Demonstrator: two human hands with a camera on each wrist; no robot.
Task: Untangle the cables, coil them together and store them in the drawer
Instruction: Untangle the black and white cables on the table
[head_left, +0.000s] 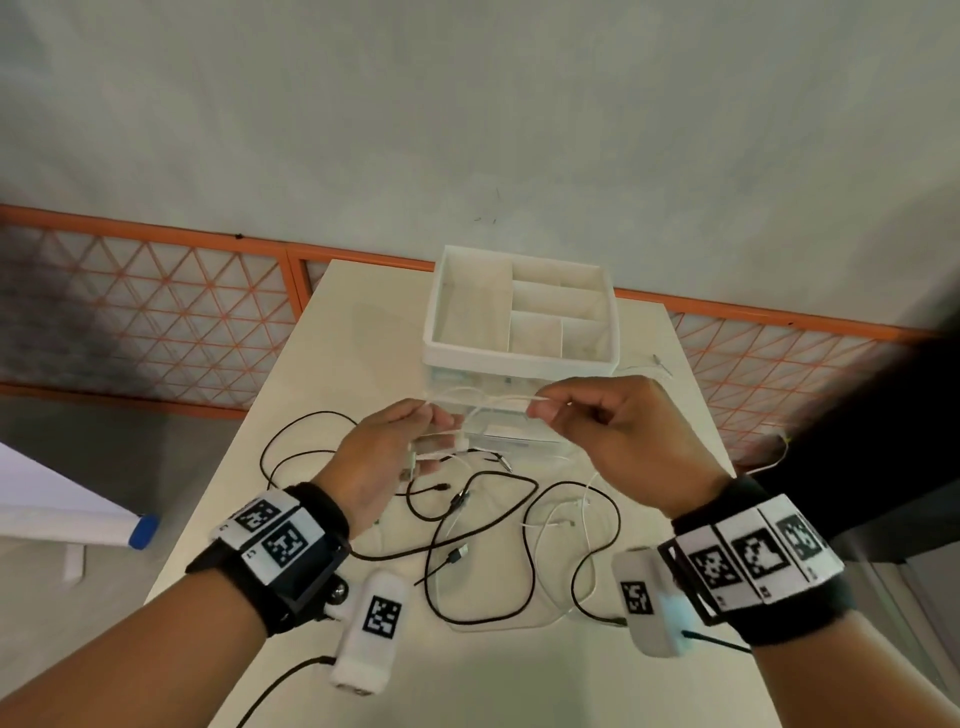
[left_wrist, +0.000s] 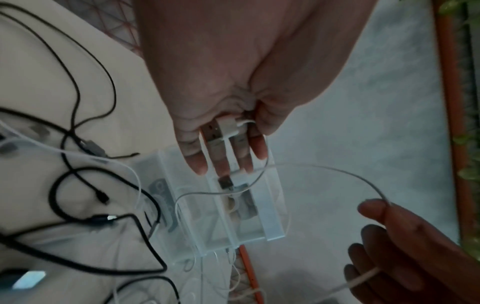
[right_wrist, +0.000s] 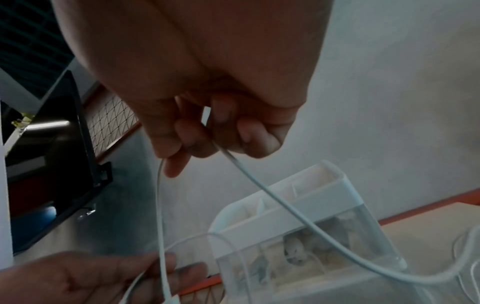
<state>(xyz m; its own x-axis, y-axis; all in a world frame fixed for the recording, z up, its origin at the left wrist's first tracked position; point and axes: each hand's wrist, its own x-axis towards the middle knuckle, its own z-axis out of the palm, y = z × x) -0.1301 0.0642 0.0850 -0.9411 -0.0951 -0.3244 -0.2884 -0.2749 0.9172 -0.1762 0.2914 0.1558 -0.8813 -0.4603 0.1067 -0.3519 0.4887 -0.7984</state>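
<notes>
Here the left hand (head_left: 387, 457) and right hand (head_left: 618, 441) both pinch a white cable (head_left: 498, 401) above the counter (head_left: 498, 670), before the clear drawer (head_left: 511, 434); no readable writing, only wristband square codes (head_left: 283, 544).

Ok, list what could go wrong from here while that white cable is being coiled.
1. The white cable, held between the left hand and right hand, trails down into the black cables on the table; pulling may drag or tighten the tangle.
2. The loop hangs close to the drawer organizer and may snag its rim.
3. The left fingers hold the plug only loosely, so it could slip.
</notes>
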